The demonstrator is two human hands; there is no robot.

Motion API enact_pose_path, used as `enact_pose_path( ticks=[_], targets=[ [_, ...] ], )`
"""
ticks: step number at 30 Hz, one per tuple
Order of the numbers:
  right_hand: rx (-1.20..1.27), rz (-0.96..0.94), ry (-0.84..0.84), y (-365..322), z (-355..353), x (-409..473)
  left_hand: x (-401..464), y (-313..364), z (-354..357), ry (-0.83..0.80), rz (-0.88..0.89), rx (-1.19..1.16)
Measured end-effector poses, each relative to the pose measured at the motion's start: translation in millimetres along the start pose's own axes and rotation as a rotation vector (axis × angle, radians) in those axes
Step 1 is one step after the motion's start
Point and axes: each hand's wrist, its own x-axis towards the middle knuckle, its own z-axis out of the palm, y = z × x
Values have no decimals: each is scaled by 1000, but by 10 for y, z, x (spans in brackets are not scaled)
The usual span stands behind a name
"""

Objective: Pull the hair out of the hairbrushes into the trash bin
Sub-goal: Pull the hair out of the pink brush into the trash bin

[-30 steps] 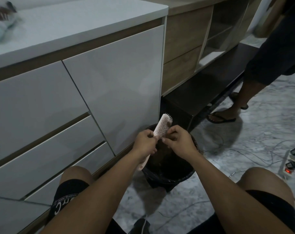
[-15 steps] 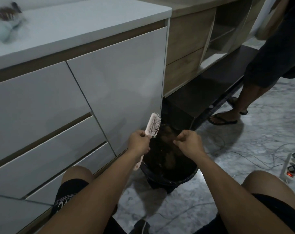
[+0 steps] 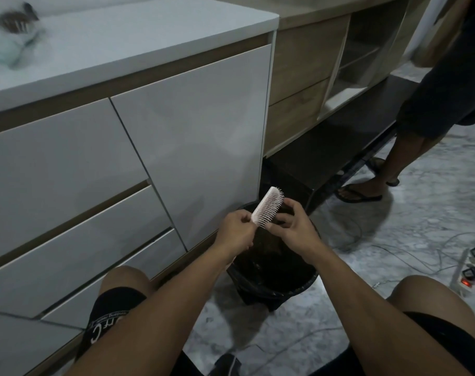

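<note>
Bare forearms; black shorts (image 3: 114,313), white lettering on left leg.

Pale pink hairbrush (image 3: 267,208) with whitish bristles, at centre. Black trash bin (image 3: 274,278) with a black liner and dark brown hair inside, toward 5 o'clock of the brush. Glossy white drawer fronts (image 3: 68,164) with wood-brown gaps between, at 9 o'clock. White countertop (image 3: 138,31) at 11 o'clock. Light wood-grain cabinet (image 3: 298,80) at 1 o'clock. Grey-white marbled floor (image 3: 421,226) at 3 o'clock. White power strip (image 3: 461,278) with a red-lit switch at 4 o'clock. Black shorts (image 3: 108,313) with white lettering at 7 o'clock.
</note>
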Motion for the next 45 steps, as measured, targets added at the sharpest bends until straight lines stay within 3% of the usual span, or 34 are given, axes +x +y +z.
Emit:
enact_pose_path(
  ticks=[6,13,16,18,24,26,29,34,38,41,45],
  targets=[
    [-15,29,124,60,-11,69,9,25,-31,28,-2,7],
    [-455,20,127,131,-121,88,42,1,-88,152,-19,-68],
    [-528,66,131,143,-140,83,29,7,-120,135,-32,-84],
    [-435,99,98,128,-104,82,8,36,-124,94,-32,-68],
    [305,140,-59,-20,-8,28,-14,83,-36,-10,40,71],
    [420,148,-94,-20,4,23,-29,93,-17,-20,72,108],
    [410,150,-101,-41,9,1,-31,109,-16,4,116,139],
    [187,133,-35,21,-32,34,26,79,-62,63,103,154],
    [285,176,-16,-4,-124,29,68,1,-97,76,2,121],
    [345,189,88,-10,-161,57,66,-37,-117,36,-92,47],
    [25,-5,215,37,-67,61,76,-5,-117,-85,-266,-127]
  ],
)
